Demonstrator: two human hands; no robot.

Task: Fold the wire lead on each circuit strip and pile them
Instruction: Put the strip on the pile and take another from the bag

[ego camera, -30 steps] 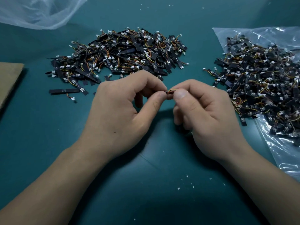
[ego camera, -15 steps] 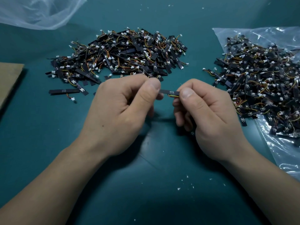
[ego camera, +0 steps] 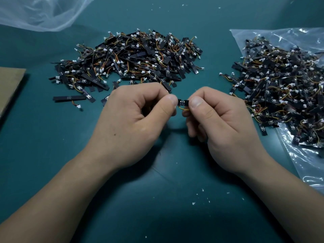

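Above the green tabletop, the left hand and right hand each pinch one end of a black circuit strip (mostly hidden by thumbs); its wire lead loops beneath. Behind lies a pile; another, right, on a plastic bag, is cut off.

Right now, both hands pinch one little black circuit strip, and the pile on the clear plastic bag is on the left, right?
No. The head view shows that pile on the clear plastic bag on the right. The left hand and right hand do pinch the little black circuit strip.
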